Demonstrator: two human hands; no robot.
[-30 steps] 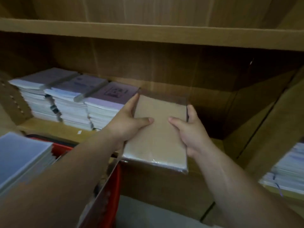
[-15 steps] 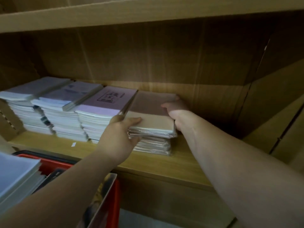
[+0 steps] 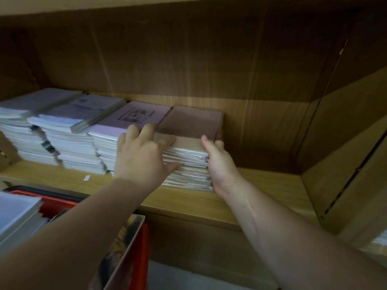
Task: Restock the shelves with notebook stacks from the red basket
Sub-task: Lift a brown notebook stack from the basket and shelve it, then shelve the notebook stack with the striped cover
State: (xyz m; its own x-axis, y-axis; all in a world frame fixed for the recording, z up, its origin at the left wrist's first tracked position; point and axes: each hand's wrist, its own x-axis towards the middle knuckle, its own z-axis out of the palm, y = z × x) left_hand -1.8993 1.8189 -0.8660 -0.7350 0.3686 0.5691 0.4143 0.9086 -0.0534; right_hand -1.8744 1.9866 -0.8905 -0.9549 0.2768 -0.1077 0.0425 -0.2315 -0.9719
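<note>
A stack of brown notebooks (image 3: 192,124) in clear wrap sits on the wooden shelf (image 3: 261,189), right of a purple-covered stack (image 3: 117,126). My left hand (image 3: 142,155) is at its front left corner, index finger on top and thumb against the front edges, pinching the upper packs. My right hand (image 3: 219,164) clasps the stack's right side, thumb on the top cover and fingers around the far corner. The red basket (image 3: 56,204) stands below the shelf at the lower left, with more notebooks (image 3: 16,212) in it.
Two more pale notebook stacks (image 3: 69,122) fill the shelf's left part. A small white label (image 3: 87,177) lies on the shelf board. To the right of the brown stack the shelf runs to a wooden side panel (image 3: 345,164). Another shelf board hangs overhead.
The brown pack went from being held in the air to lying on the shelf stack. Since then my right hand slid back from the far edge to the stack's right side, and my left fingers spread.
</note>
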